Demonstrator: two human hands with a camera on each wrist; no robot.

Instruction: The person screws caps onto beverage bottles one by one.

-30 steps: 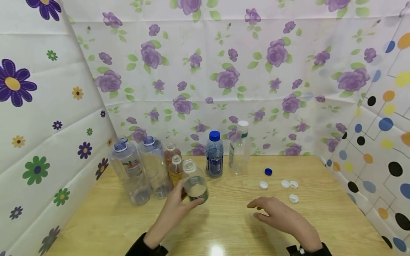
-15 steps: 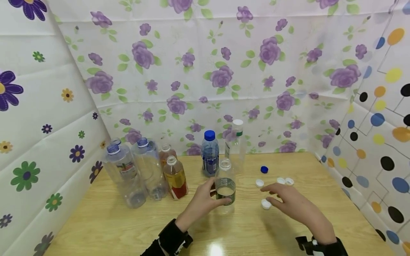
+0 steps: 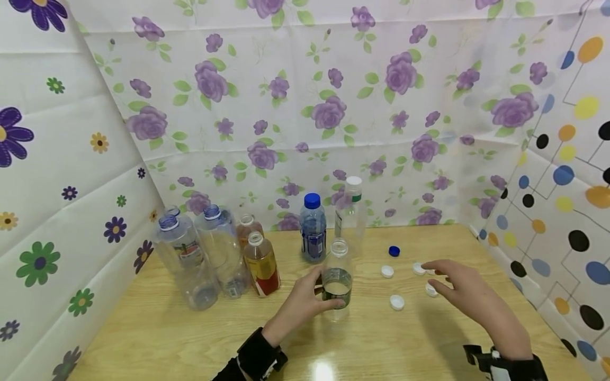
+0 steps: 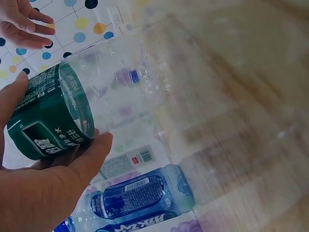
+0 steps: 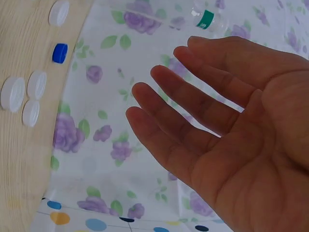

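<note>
My left hand (image 3: 302, 301) grips a clear plastic bottle (image 3: 337, 278) with a green label, its mouth uncapped, upright over the middle of the table. In the left wrist view, the thumb and fingers wrap the label (image 4: 46, 116). My right hand (image 3: 476, 296) hovers to the right with fingers loosely spread and nothing in them. Beneath its fingertips lie white caps (image 3: 431, 290), partly covered by the fingers in the head view. Another white cap (image 3: 397, 302) lies between the two hands, and a white cap (image 3: 387, 271) and a blue cap (image 3: 394, 251) sit farther back.
Behind the held bottle stand a blue-capped bottle (image 3: 313, 233) and a tall white-capped clear bottle (image 3: 351, 211). Uncapped large clear bottles (image 3: 190, 264) and a yellow-and-red-labelled bottle (image 3: 262, 267) crowd the left. A flowered cloth (image 3: 281, 106) borders the table (image 3: 190, 344) at the back.
My left hand has carried the clear bottle right, away from the bottles on the left. My right hand has moved right, uncovering the white cap between the hands.
</note>
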